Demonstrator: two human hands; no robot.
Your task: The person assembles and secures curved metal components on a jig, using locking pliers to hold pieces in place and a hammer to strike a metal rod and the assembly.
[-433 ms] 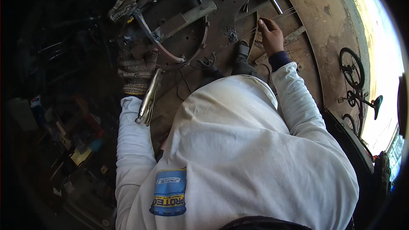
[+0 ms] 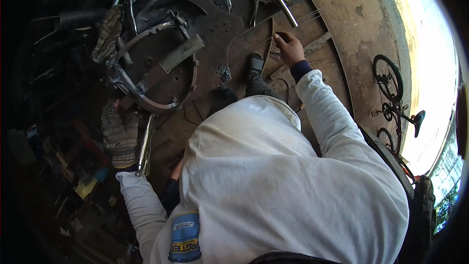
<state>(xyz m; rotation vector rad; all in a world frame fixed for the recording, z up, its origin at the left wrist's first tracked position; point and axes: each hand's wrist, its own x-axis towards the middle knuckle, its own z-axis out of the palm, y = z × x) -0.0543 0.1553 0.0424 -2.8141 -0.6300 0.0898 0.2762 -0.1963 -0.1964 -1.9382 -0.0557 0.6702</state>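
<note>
My left hand (image 2: 119,134), in a knitted grey glove, is beside the lower left of a round metal frame (image 2: 137,99). Its dim fingers look stretched toward the frame; I see nothing in them. Locking pliers (image 2: 145,144) hang from the frame's lower edge, close to the glove. A flat metal bar (image 2: 181,54) crosses the ring. Farther right, my bare right hand (image 2: 289,49) is closed in a pinch. A few thin rods (image 2: 310,17) run past its fingertips and appear held there.
Another knitted glove (image 2: 107,34) lies beyond the frame. A shiny metal tube (image 2: 279,0) and a dark hand tool (image 2: 255,7) rest on the steel plate (image 2: 224,44). My sandalled foot (image 2: 255,63) is below. Dim clutter lies left; a bicycle (image 2: 391,98) is at right.
The view has shifted, so the frame and surroundings sit lower and more to the left. My left hand has drawn back slightly from the frame. The right hand keeps its pinch.
</note>
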